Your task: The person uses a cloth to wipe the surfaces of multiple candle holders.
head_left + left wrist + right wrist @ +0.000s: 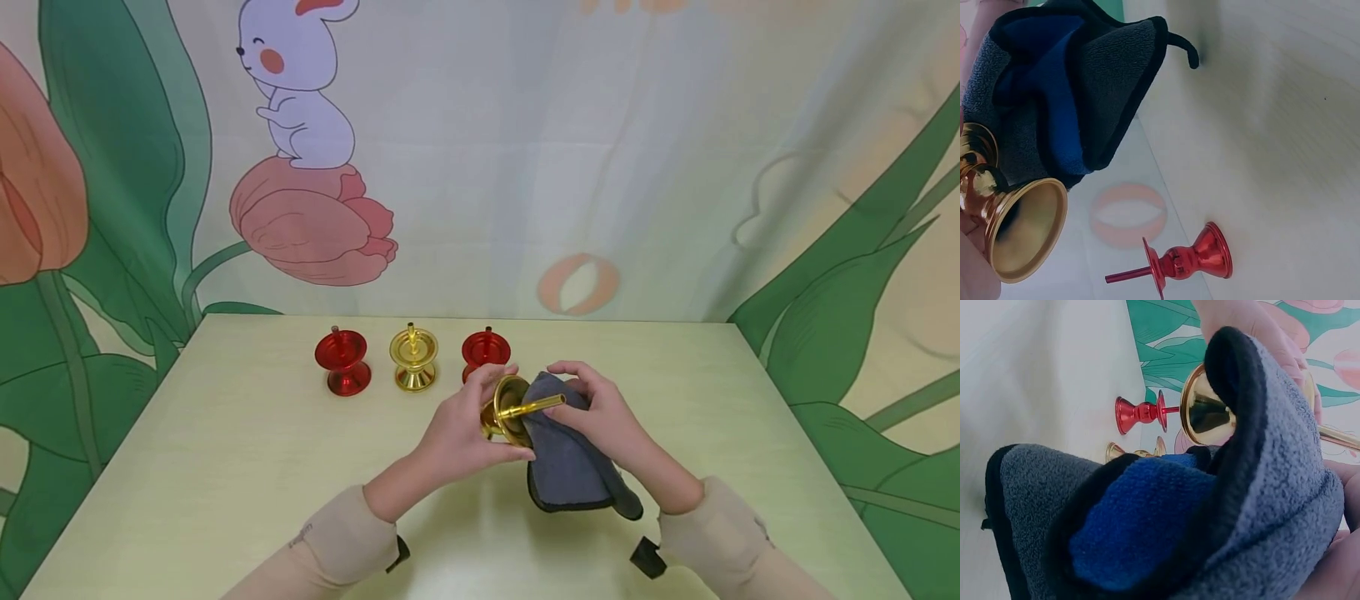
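My left hand (461, 429) grips a shiny gold candle holder (513, 408) by its body, tilted so that its long tube points right. A grey cloth (570, 471) with black edging is pinched in my right hand (611, 421) and lies against the holder's dish rim. Folds of the cloth (1063, 81) show a blue side in the left wrist view. There the round hollow base of the gold holder (1032, 231) faces the camera. In the right wrist view, the cloth (1285, 487) covers part of the holder, and the tube sticks out beyond it.
Along the table's back stand a red candle holder (347, 358), a gold one (414, 358) and another red one (486, 346), whose lower part my left hand partly hides. Behind the pale table (247, 467) hangs a printed curtain (480, 167).
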The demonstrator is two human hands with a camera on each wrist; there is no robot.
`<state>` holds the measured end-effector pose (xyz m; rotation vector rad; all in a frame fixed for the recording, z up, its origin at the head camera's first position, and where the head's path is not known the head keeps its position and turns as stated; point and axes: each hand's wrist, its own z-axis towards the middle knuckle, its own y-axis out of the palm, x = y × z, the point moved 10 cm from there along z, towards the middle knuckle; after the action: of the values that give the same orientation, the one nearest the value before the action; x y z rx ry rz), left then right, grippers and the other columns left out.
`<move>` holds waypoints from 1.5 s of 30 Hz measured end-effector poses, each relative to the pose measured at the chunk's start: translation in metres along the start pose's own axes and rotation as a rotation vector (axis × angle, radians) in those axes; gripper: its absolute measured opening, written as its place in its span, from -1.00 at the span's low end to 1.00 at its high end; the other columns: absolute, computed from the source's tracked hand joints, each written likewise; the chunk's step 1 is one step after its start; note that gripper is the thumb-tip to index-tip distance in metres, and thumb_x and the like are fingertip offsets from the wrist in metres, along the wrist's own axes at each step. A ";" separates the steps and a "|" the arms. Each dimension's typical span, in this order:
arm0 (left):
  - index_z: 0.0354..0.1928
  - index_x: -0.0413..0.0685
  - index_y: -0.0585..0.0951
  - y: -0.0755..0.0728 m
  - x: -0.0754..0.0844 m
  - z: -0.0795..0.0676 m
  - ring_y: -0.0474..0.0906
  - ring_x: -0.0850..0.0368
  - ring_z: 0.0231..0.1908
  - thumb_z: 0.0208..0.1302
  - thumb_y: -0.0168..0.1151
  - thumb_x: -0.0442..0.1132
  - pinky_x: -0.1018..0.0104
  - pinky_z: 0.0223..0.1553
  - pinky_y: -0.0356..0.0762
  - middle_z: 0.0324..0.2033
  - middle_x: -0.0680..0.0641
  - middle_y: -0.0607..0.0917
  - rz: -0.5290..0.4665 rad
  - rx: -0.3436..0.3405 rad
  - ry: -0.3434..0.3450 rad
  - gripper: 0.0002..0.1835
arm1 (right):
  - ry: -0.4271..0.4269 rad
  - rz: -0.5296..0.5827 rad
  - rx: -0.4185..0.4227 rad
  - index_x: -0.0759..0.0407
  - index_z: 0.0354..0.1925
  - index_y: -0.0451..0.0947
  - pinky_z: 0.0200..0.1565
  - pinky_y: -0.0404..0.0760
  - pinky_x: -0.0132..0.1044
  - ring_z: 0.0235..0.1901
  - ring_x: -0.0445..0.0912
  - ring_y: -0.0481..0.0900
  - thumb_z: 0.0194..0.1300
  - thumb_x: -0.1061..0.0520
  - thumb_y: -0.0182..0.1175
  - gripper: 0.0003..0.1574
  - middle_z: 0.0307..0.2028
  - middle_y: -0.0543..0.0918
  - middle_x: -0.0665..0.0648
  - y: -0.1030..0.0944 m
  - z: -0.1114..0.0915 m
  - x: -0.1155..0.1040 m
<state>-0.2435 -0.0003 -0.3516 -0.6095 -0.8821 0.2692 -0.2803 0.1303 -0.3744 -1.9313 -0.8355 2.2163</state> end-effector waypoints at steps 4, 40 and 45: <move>0.11 -0.11 0.16 -0.002 0.002 -0.002 0.43 0.21 0.08 -0.40 0.52 -0.04 0.36 -0.12 0.51 0.21 0.08 0.36 -0.050 0.028 0.020 -0.02 | 0.001 0.041 0.007 0.16 0.02 0.34 -0.24 0.53 -0.35 -0.30 -0.08 0.55 0.09 0.24 0.19 -0.51 -0.20 0.60 0.29 0.001 -0.001 0.000; 0.15 0.03 0.42 0.016 -0.024 -0.002 0.01 0.11 0.33 -0.11 0.00 0.41 -0.22 0.21 -0.02 0.24 0.04 0.32 -0.517 -0.266 -0.244 -0.17 | 0.059 0.348 -0.142 0.31 0.00 0.32 -0.28 0.59 -0.34 -0.35 -0.16 0.60 0.08 0.33 0.14 -0.53 -0.32 0.60 -0.02 0.018 -0.004 0.003; 0.18 0.02 0.38 0.008 -0.023 0.000 0.16 0.09 0.26 -0.11 0.08 0.35 -0.13 0.20 0.08 0.20 0.02 0.38 -0.496 -0.173 -0.245 -0.17 | 0.059 0.371 -0.148 0.20 -0.05 0.37 -0.28 0.59 -0.35 -0.37 -0.17 0.60 0.08 0.34 0.12 -0.59 -0.33 0.61 -0.06 0.017 -0.004 0.004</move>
<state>-0.2573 -0.0041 -0.3713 -0.5028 -1.2701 -0.1867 -0.2722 0.1186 -0.3855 -2.3791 -0.6972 2.3307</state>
